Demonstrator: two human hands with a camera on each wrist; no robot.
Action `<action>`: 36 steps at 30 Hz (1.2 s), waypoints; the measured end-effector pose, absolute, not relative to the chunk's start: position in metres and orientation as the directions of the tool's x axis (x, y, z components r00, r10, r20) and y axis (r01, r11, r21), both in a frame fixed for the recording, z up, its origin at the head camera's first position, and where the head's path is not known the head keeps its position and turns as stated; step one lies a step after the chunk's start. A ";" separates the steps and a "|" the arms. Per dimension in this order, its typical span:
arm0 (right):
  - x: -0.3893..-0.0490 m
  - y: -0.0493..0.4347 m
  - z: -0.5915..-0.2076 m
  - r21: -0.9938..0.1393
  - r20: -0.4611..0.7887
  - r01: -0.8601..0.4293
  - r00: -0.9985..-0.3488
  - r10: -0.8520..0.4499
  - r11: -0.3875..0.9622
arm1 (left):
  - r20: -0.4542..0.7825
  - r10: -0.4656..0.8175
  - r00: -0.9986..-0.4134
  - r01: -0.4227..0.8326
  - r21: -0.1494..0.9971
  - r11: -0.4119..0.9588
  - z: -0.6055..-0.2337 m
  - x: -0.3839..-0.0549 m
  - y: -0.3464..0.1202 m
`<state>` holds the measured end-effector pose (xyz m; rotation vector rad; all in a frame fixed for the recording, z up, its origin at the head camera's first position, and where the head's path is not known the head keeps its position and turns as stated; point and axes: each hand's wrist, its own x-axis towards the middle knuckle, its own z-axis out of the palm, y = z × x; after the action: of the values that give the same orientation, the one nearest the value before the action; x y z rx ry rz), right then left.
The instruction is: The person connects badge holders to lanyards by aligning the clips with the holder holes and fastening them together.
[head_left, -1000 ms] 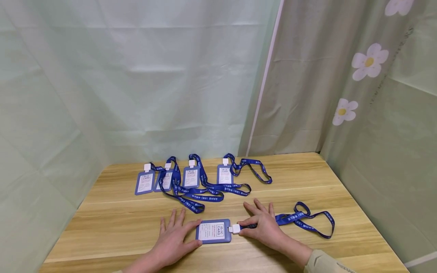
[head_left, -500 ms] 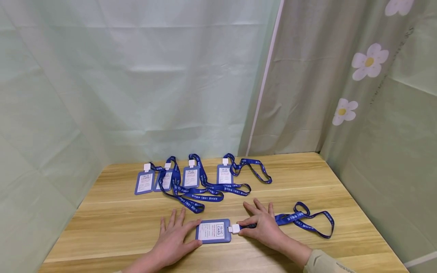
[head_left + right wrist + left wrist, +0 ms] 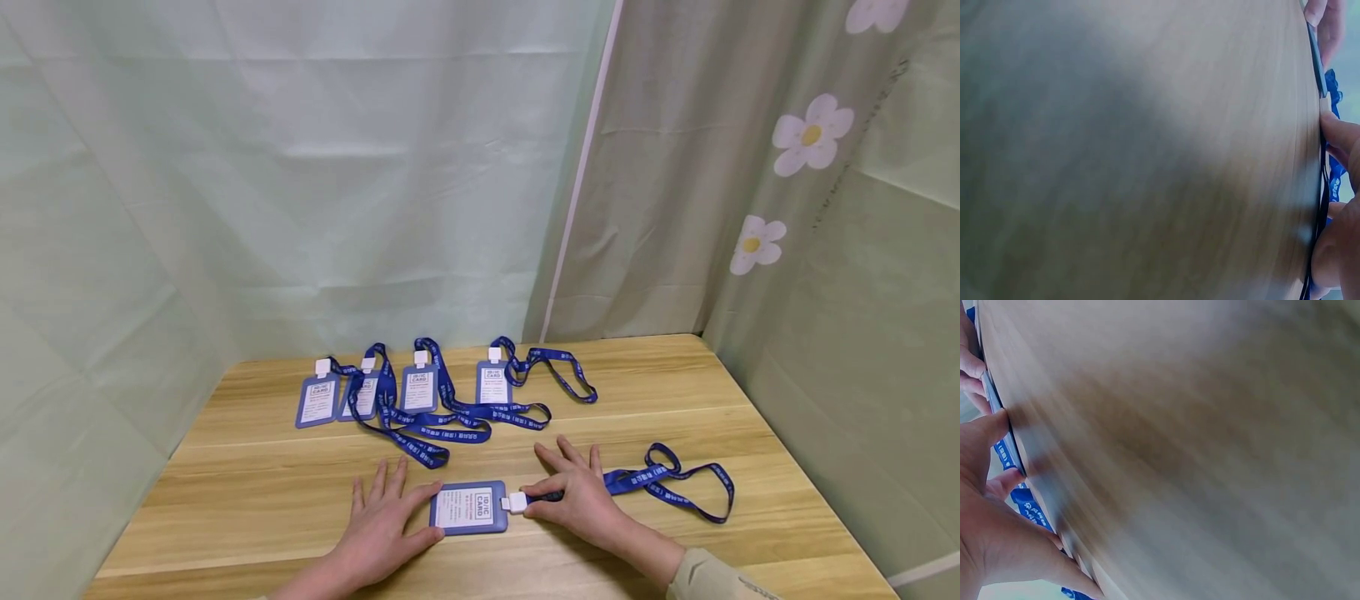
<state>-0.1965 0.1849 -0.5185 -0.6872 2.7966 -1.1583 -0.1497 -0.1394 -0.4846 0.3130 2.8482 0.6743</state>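
A blue ID card holder (image 3: 469, 507) lies sideways in front of me, its printed insert face up. My left hand (image 3: 377, 527) holds its left end, with the thumb at the near corner and the forefinger at the far corner. The other left fingers are spread on the table. At the holder's right end is a white clip (image 3: 518, 502), joined to a blue lanyard (image 3: 637, 481). My right hand (image 3: 581, 502) pinches the clip between thumb and forefinger, its other fingers raised and spread. Part of the strap is hidden under that hand. Both wrist views show the hands edge-on at the table.
Further back on the wooden table (image 3: 247, 492) lie several like holders, such as the leftmost card holder (image 3: 318, 401) and the rightmost card holder (image 3: 493, 386). Their blue straps (image 3: 450, 421) overlap. A pale curtain (image 3: 390, 183) hangs behind; a flowered curtain (image 3: 847, 333) is at right.
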 end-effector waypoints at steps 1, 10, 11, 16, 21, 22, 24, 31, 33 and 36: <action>-0.196 0.185 -0.519 -0.680 0.132 -0.384 -0.902 -0.411 0.625 | -0.140 0.249 -0.958 0.160 0.459 0.874 -0.485 -0.150 -0.139; -0.196 0.184 -0.518 -0.681 0.127 -0.374 -0.907 -0.401 0.630 | -0.136 0.249 -0.959 0.163 0.457 0.875 -0.484 -0.151 -0.138; -0.196 0.184 -0.518 -0.681 0.127 -0.374 -0.907 -0.401 0.630 | -0.137 0.249 -0.959 0.162 0.457 0.875 -0.484 -0.151 -0.138; -0.197 0.184 -0.518 -0.676 0.130 -0.376 -0.907 -0.399 0.634 | -0.135 0.251 -0.959 0.165 0.453 0.876 -0.484 -0.152 -0.137; -0.197 0.185 -0.518 -0.676 0.127 -0.374 -0.908 -0.400 0.634 | -0.144 0.252 -0.957 0.163 0.451 0.878 -0.485 -0.152 -0.137; -0.197 0.185 -0.518 -0.677 0.125 -0.373 -0.908 -0.400 0.635 | -0.145 0.252 -0.957 0.163 0.451 0.878 -0.485 -0.152 -0.137; -0.197 0.185 -0.518 -0.677 0.124 -0.372 -0.908 -0.400 0.636 | -0.145 0.253 -0.957 0.164 0.450 0.878 -0.486 -0.153 -0.137; -0.198 0.185 -0.518 -0.661 0.117 -0.375 -0.907 -0.404 0.650 | -0.124 0.252 -0.960 0.174 0.446 0.878 -0.487 -0.151 -0.138; -0.198 0.186 -0.516 -0.652 0.114 -0.384 -0.902 -0.415 0.654 | -0.126 0.250 -0.960 0.170 0.446 0.878 -0.487 -0.150 -0.139; -0.197 0.189 -0.514 -0.632 0.121 -0.402 -0.895 -0.428 0.662 | -0.122 0.252 -0.960 0.175 0.441 0.880 -0.487 -0.148 -0.142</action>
<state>-0.1970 0.1891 -0.5136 -0.7071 2.8291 -1.0613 -0.1485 -0.1416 -0.4869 0.3291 2.8737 0.6502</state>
